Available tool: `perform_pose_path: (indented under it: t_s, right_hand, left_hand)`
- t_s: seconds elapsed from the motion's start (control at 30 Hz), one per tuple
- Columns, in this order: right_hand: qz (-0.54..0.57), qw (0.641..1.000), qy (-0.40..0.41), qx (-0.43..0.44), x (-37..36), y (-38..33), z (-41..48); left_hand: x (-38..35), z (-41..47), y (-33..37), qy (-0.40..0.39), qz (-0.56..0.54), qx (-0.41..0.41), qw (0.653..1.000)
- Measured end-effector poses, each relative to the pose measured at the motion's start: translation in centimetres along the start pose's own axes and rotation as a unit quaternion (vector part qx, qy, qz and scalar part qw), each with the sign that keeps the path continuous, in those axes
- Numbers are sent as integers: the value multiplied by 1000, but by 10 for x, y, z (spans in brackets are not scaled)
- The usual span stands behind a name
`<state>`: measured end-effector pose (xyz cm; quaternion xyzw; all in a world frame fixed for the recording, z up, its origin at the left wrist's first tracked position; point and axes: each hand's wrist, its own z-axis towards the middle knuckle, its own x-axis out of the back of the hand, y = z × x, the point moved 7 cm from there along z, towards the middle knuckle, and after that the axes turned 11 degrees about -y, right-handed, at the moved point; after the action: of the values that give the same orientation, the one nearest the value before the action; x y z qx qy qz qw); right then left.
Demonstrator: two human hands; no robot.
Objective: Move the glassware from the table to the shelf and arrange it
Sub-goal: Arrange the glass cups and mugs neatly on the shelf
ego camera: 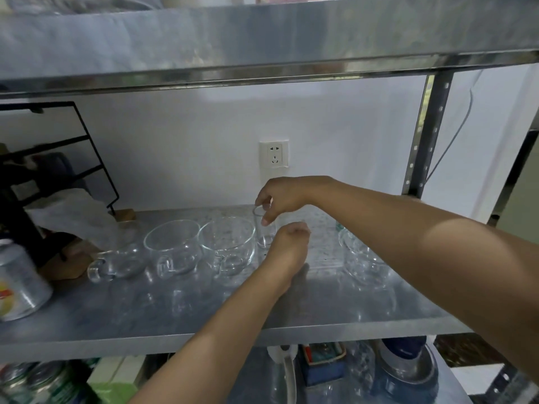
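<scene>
1. Placing step: the right hand pinches the small glass by its rim. The glass stands on the shelf under those fingers, with the mugs just left.
2. Left hand curls beside it; I cannot tell its grip.
3. Next, likely: release gently, straighten the row.

Bare left hand, bare right hand, bare forearms.
</scene>
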<state>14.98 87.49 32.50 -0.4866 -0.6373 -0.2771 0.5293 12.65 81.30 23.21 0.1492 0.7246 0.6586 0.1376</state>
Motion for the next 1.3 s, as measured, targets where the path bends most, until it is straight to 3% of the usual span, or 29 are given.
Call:
perform_pose_path:
  t_s: [0.1,0.37,0.63,0.7,0.8,0.93,1.07,1.2,1.3]
  right_hand:
    - [-1,1000,4,-16,6,14,-5]
    - [8,988,18,-153,13,104,-21]
    - [69,981,19,-180,10,115,-26]
    - [79,979,53,-180,16,109,-37]
    - [88,966,170,-174,41,90,-75]
    - [194,910,321,-176,36,56,-165]
    - [320,796,479,-184,-51,10,-250]
    - [396,753,482,-211,-138,-15,-250]
    - [439,727,482,-216,-157,-14,-239]
  left_hand:
    - [-3,0,5,-12,7,-18,1000]
    - [-10,-10,13,-58,9,-41,997]
    - [-18,-4,13,-87,37,-55,994]
    - [-24,-5,12,-102,47,-57,992]
    - [-34,-7,10,-118,58,-46,990]
    - [-43,-6,9,-125,62,-38,989]
    - [-50,1,8,-156,42,-41,986]
    - [-58,8,-1,-181,21,-26,983]
    - [-58,6,-8,-180,9,-19,983]
